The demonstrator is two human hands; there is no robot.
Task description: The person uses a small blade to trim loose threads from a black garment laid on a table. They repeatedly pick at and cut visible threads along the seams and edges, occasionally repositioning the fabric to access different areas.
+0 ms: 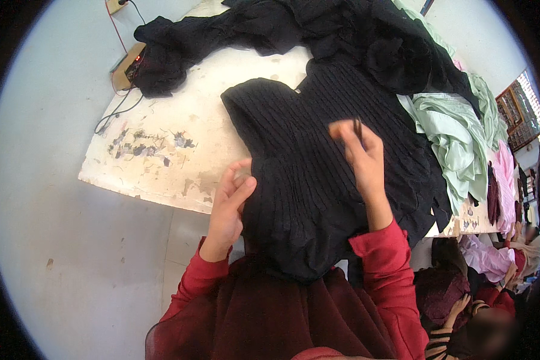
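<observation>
A black garment (318, 156) with ribbed, pleated stripes lies spread over the table's near edge, its lower part hanging toward my lap. At its left edge, my left hand (227, 201) is closed with thumb against fingers, pinching the fabric; the fingertips partly hide the grip. Above the middle of the garment is my right hand (366, 159), closed around a small, thin, dark tool (358, 129) that points upward. Its fingertips are blurred, and the tool's exact kind cannot be made out.
More black fabric (246, 33) is heaped along the far side of the pale, stained table (162, 126). Pale green cloth (456, 132) and pink cloth (503, 186) drape at the right. A small box with wires (128, 69) sits far left. Other people work at the lower right.
</observation>
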